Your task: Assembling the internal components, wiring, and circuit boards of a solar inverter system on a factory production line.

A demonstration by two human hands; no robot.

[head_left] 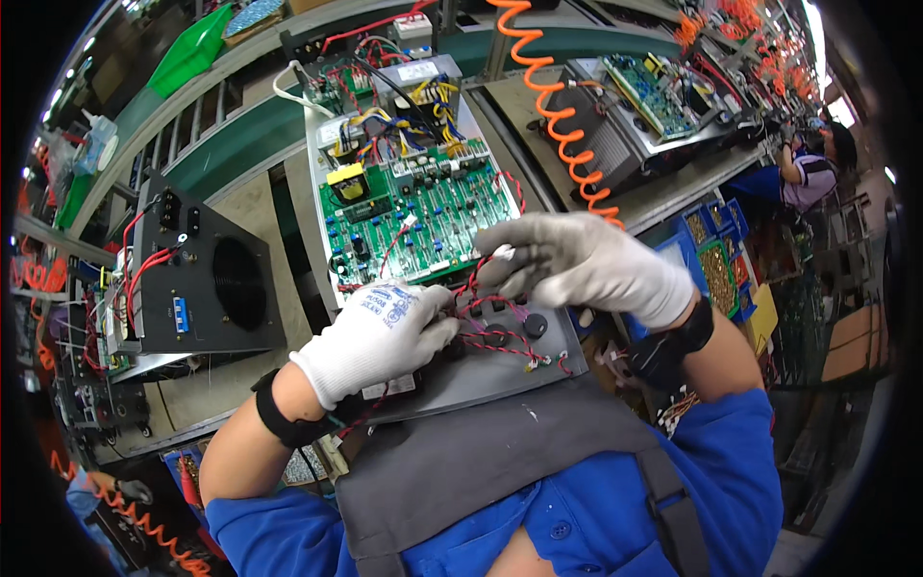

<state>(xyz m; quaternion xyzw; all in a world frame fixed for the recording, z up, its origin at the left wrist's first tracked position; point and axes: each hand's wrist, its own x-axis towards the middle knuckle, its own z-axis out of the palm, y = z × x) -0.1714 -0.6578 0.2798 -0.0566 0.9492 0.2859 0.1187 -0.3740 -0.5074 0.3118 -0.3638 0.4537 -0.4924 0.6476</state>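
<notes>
My left hand [380, 337], in a white glove, presses down on a grey front panel [553, 356] with black knobs and red-and-black twisted wires [495, 308]. My right hand [577, 264], in a grey-white glove, pinches a small white connector at the end of those wires just above the panel. Behind the hands lies an open chassis with a green circuit board [413, 212] full of components.
A black rear panel with a fan grille [207, 279] stands at the left. An orange coiled hose [562, 115] hangs at the upper middle. Blue bins of small parts [716, 255] sit at the right. Another open unit [654, 96] and a seated person [812, 168] are farther right.
</notes>
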